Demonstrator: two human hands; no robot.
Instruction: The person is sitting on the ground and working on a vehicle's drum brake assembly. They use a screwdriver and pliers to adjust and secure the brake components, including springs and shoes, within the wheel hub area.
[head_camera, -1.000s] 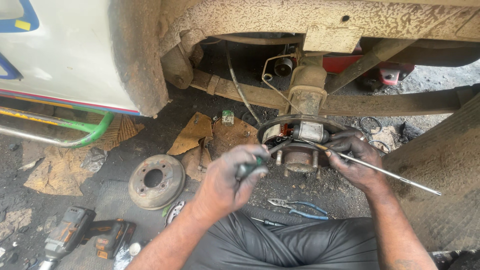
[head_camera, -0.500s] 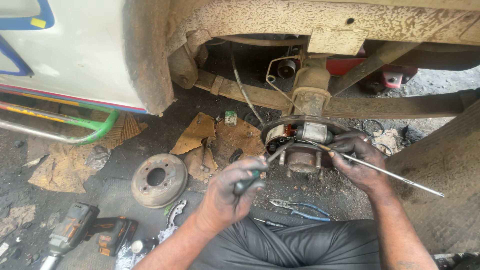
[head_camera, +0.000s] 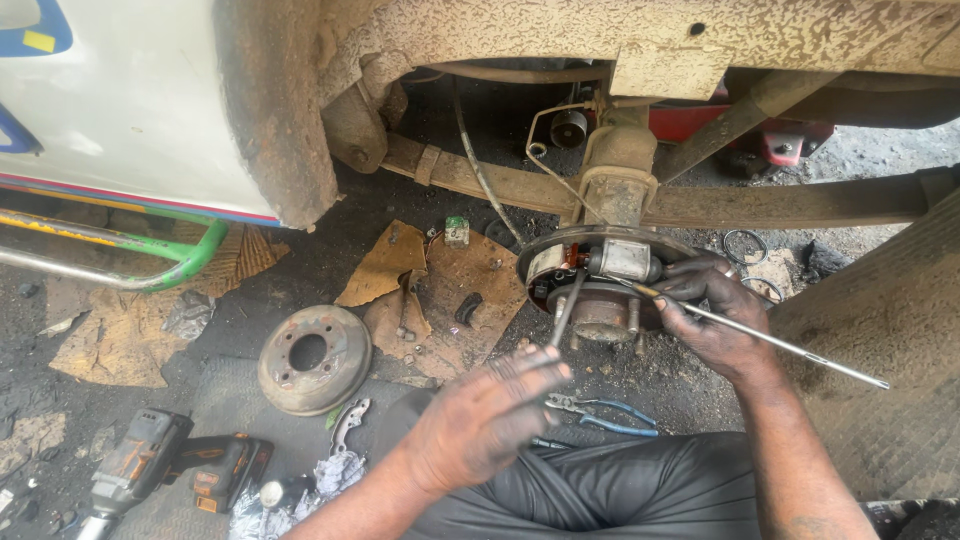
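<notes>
Two hands are in my view. My left hand (head_camera: 480, 420), nearest at 6 o'clock over my dark trousers (head_camera: 600, 490), has its fingers stretched out and loosely spread; it grips nothing that I can make out. A second ago it was closed round a dark-handled tool up at the hub; it has since drawn back toward my lap, so I judge that contact with the brake has been released on this side. A thin metal tool (head_camera: 566, 310) now hangs from the assembly just above the fingertips, apart from them.

Blue-handled pliers (head_camera: 600, 410) lie on the ground just at 2 o'clock of that hand. At 9 o'clock, the removed brake drum (head_camera: 313, 357) rests flat, with a cordless impact wrench (head_camera: 165, 465) nearer at 8 o'clock.

My right hand (head_camera: 715, 320), at 3 o'clock, remains curled round a long steel rod (head_camera: 770, 342), its tip set against the exposed brake assembly (head_camera: 600, 285), which sits at centre on the axle.

Farther out, torn cardboard (head_camera: 440, 290) lies at 10 o'clock of the hub; the leaf spring (head_camera: 800, 203) and muddy underbody (head_camera: 640, 35) run across 12 o'clock.
</notes>
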